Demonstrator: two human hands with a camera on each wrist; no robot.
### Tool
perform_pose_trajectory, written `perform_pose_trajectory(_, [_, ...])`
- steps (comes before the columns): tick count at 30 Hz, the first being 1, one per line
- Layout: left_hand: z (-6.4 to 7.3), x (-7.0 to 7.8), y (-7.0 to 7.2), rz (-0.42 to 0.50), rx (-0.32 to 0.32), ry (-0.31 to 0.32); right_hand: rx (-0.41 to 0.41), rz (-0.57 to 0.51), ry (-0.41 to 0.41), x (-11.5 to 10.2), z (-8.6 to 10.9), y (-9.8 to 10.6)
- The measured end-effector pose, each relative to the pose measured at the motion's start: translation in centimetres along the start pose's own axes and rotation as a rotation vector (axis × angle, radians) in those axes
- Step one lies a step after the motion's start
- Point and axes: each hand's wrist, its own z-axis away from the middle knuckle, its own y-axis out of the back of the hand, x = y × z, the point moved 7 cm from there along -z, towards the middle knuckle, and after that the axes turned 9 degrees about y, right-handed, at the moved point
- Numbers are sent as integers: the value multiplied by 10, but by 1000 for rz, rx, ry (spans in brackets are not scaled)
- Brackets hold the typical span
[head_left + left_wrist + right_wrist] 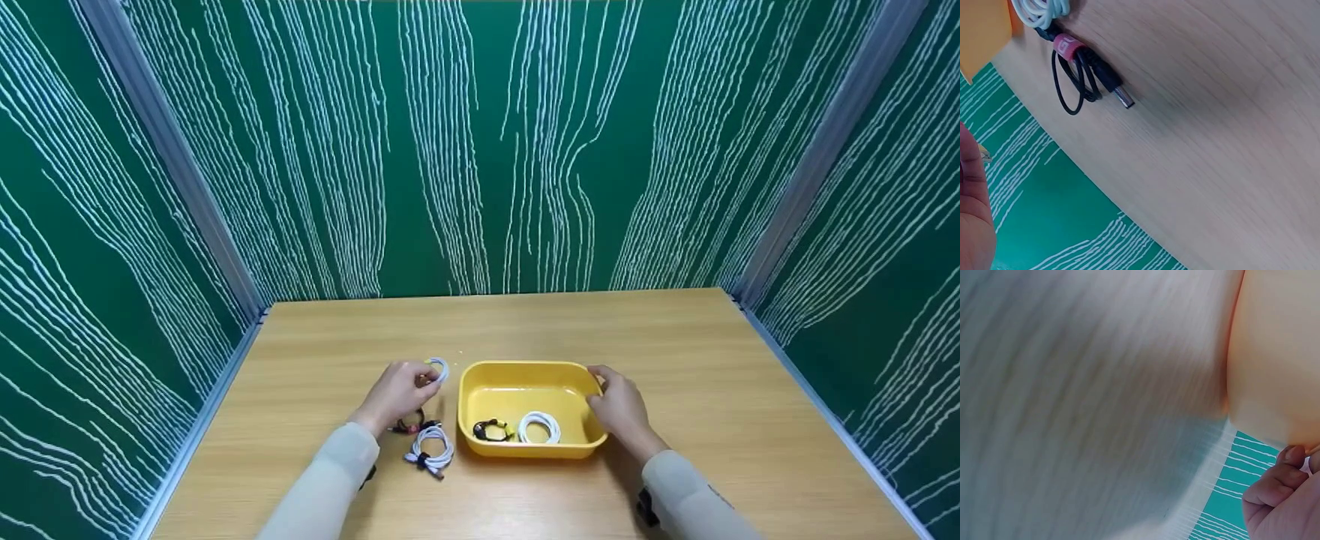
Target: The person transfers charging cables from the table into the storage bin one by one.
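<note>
The left hand (399, 394) pinches a pale coiled cable (445, 369) just left of the yellow bin (525, 451). The right hand (621, 409) grips the bin's right rim. Wood-grain tabletop (660, 326) extends behind to a green, white-streaked wall (487, 150).

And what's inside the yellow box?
A black coiled cable with a yellow band and a white coiled cable. The near wall hides the strip right behind it, so I can't see there.

Yellow bin (525, 451) glossy, smooth plastic; table (750, 420) wood-grained; connector tip (1125, 97) shiny metal; sleeves (319, 480) matt cloth.
</note>
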Motion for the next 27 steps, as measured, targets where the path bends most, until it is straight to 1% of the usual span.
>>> perform_pose_trajectory(2, [-1,3,-1,-12,1,-20,-11,0,-11,0,0,0])
perform_pose_trajectory(11, [-3,13,-7,-3,-34,-8,-14,-2,-25,3,0,-1])
perform_pose_trajectory(20, [-4,24,-12,11,-48,-24,0,-3,-14,0,0,0])
perform_pose_trajectory(25, [-5,28,-16,28,-62,-18,6,0,-5,0,1,1])
perform_pose_trajectory(27, [-6,30,-17,28,-57,-30,3,4,-2,-1,0,1])
